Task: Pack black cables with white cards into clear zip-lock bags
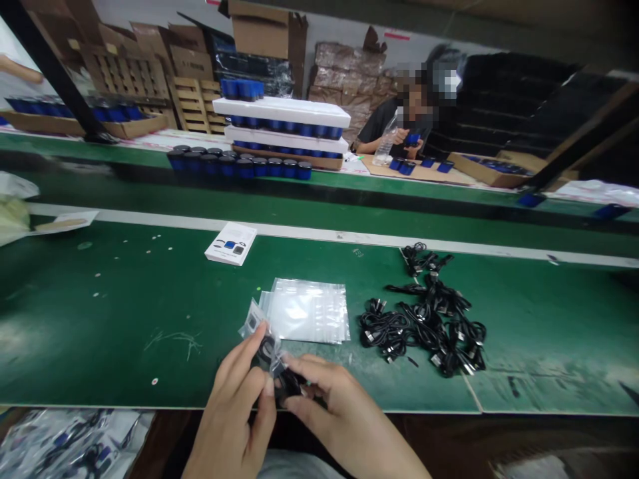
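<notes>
My left hand (234,412) pinches a small clear plastic bag (257,329) that sticks up and to the left from my fingers at the near edge of the green table (124,319). My right hand (344,416) is closed on a coiled black cable (288,386), held at the bag's mouth. Both hands meet just over the table's front edge. A stack of empty clear bags (309,309) lies flat just beyond my hands. To its right lies a heap of several coiled black cables (429,326).
A small white printed box (230,243) lies further back. Beyond a white strip, blue-and-black cylinders (239,165) and white trays (282,113) stand on the far bench, where another person (399,126) sits. Bagged cables (70,442) lie below the table at left.
</notes>
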Tool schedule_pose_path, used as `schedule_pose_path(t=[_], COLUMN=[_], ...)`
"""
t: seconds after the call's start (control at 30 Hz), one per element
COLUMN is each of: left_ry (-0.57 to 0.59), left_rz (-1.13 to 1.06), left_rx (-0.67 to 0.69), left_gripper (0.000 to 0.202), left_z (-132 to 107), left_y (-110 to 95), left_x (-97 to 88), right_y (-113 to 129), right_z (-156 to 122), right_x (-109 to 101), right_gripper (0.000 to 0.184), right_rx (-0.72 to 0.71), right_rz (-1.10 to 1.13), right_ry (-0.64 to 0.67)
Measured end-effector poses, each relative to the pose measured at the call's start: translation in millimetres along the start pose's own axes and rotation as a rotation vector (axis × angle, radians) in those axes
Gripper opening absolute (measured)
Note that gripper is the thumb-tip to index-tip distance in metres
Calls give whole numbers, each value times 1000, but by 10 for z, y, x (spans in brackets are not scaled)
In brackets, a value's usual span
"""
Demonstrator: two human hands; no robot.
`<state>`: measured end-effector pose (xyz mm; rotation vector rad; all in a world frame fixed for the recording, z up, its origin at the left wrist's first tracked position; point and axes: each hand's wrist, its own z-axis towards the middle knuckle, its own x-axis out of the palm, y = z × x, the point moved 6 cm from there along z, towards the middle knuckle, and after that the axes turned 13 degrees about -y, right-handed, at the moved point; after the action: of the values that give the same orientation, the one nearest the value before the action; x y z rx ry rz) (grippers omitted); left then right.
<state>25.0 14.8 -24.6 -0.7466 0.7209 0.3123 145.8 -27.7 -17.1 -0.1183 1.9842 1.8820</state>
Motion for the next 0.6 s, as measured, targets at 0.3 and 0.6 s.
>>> schedule_pose_path(t=[0.3, 0.6], left_ry=[-51, -56], left_rz=[-40, -84], left_rx=[-58, 16], left_gripper=[20, 18], left_z=[39, -17], left_y=[-22, -168], left_x=[-15, 6], right_y=[6, -179], right_z=[-3, -61], right_x=[106, -53], right_gripper=[43, 7], right_rx=[-114, -81], right_rz=[43, -210], right_ry=[-150, -645])
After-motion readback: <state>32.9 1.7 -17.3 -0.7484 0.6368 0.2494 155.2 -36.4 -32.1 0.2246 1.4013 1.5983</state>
